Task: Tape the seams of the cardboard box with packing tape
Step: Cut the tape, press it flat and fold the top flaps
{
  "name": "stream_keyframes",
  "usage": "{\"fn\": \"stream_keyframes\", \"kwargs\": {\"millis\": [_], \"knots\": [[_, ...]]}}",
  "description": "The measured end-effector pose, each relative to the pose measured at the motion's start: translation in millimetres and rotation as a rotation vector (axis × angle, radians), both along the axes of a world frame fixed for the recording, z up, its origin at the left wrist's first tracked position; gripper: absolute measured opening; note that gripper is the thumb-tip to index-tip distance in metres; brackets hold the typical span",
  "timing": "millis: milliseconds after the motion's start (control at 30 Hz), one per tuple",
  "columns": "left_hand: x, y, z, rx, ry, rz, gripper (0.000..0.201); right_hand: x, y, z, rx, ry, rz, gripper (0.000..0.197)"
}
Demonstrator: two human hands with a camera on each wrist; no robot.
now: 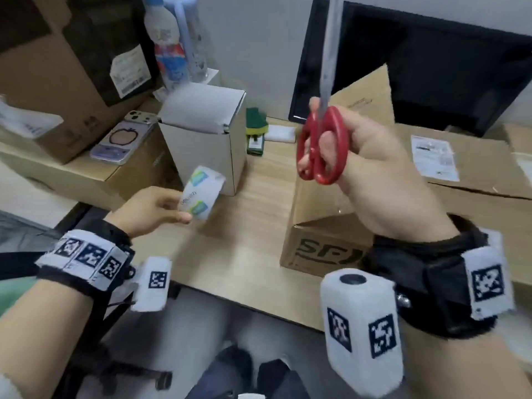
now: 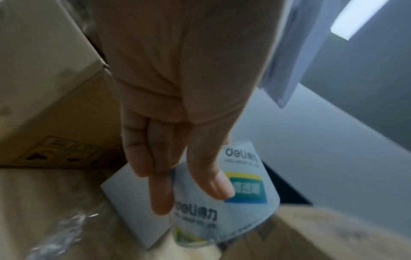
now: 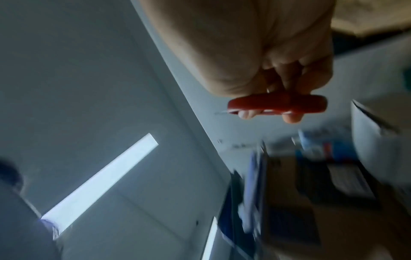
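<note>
My left hand (image 1: 161,207) holds a roll of packing tape (image 1: 201,195) with a white printed label, thumb and fingers pinching its rim, above the wooden desk. The left wrist view shows the same tape roll (image 2: 235,198) under my left hand (image 2: 184,168). My right hand (image 1: 354,156) grips red-handled scissors (image 1: 322,145) with fingers through the loops, the blades pointing up. In the right wrist view the red scissors handle (image 3: 278,104) sits across my curled fingers. A brown cardboard box (image 1: 325,226) with an upright flap stands on the desk below my right hand.
A small white box (image 1: 207,136) stands on the desk behind the tape. A phone (image 1: 123,139) lies on stacked cartons at left. A black monitor (image 1: 431,76) stands at the back right. Flattened cardboard (image 1: 475,168) lies at right. The desk edge (image 1: 230,283) runs near my wrists.
</note>
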State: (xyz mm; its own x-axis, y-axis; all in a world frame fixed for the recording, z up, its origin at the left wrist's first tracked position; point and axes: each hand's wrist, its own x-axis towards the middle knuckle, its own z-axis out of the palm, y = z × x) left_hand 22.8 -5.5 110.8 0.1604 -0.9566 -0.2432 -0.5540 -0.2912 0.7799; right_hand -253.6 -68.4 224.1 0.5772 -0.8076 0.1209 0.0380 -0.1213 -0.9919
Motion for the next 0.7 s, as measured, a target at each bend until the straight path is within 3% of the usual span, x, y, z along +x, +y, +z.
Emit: {"fn": "stream_keyframes", "kwargs": {"millis": [67,133,333,467,600,700], "knots": [[8.9,-1.4,-21.5,0.102,-0.224,-0.087,0.008,47.9,13.9,-16.7,0.111,0.012,0.065,0.022],[12.3,-6.3,-44.3,0.157,-0.411,-0.203,0.015,84.9,22.1,-46.8,0.155,0.118,0.071,0.018],[9.4,-16.1,-80.5,0.238,-0.684,-0.456,0.036,91.6,23.4,-161.2,-0.005,0.828,0.02,0.005],[11.7,-11.6,-105.4,0.258,-0.627,-0.481,0.044,95.1,20.6,-212.5,0.147,1.07,-0.062,0.009],[10.4,-7.7,-112.4,0.188,-0.566,-0.501,0.078,94.0,14.8,-234.9,0.197,1.205,-0.141,0.013],[12.1,-8.5,-111.6,0.19,-0.404,-0.369,0.086,94.2,13.1,-247.8,0.202,1.21,-0.164,0.018]]}}
